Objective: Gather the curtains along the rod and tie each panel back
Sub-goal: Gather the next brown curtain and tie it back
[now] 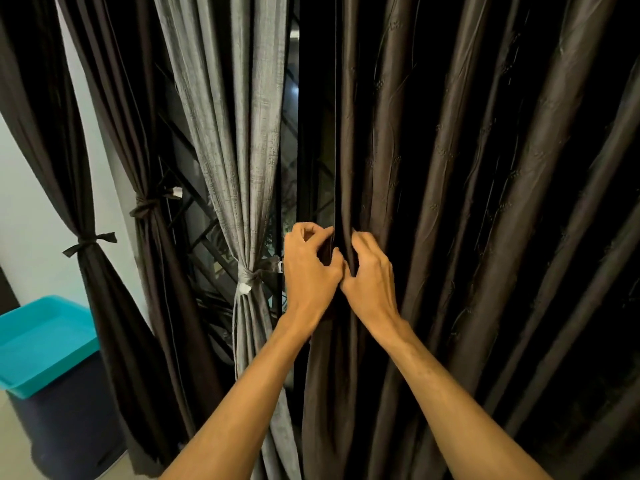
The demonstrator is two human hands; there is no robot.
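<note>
Your left hand (310, 271) pinches the hemmed edge of the brown curtain (450, 202), fingers curled tight. Your right hand (370, 282) sits touching it, fingers hooked into the next folds. Both grip at the same height, likely to bunch the pleats where a tie would go. That panel hangs loose, spread wide to your right, not yet tied; rod out of view. Just left, the grey curtain (242, 150) is already cinched by its tie (250, 276). Further left, two dark curtains (62, 168) are knotted too. Window grille (204, 237) shows between them. Blue tub (41, 337) far left, well apart.
</note>
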